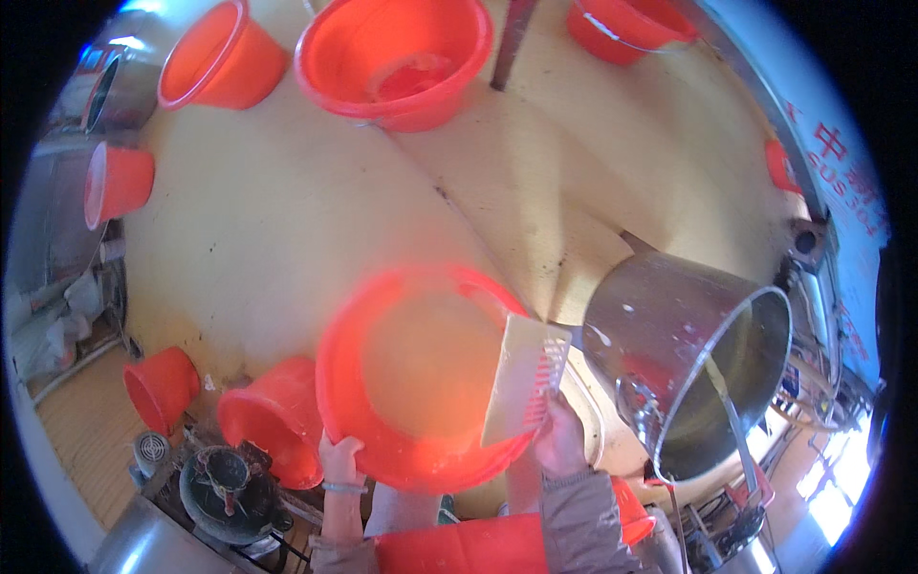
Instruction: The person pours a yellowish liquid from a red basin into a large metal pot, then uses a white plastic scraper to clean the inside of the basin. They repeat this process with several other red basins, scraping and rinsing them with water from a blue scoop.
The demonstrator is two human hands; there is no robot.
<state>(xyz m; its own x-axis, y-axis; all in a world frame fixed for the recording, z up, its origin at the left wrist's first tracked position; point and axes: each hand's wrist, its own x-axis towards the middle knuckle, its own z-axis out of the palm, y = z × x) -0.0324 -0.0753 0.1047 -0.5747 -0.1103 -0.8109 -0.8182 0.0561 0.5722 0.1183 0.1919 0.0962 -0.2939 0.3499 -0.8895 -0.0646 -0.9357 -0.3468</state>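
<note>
My left hand (339, 457) grips the lower-left rim of a red plastic basin (341, 373), which holds a cloudy, pale tan liquid (426, 364). At the basin's right side my right hand (559, 440) is closed at the rim, against a flat, pale plastic slotted tool (516, 373) lying across that side. Whether its fingers grip the tool, the rim or both is partly hidden. Just right of the basin a large steel pot (641, 306) contains dark yellowish liquid, with a long flat handle or stick (727, 402) reaching into it.
Several red buckets and tubs (225, 62) stand around the beige floor (239, 239). A wooden post (512, 38) rises at the top. A gas burner (225, 493) is at lower left; metal equipment lines both sides, with a blue lettered panel (822, 191) on the right.
</note>
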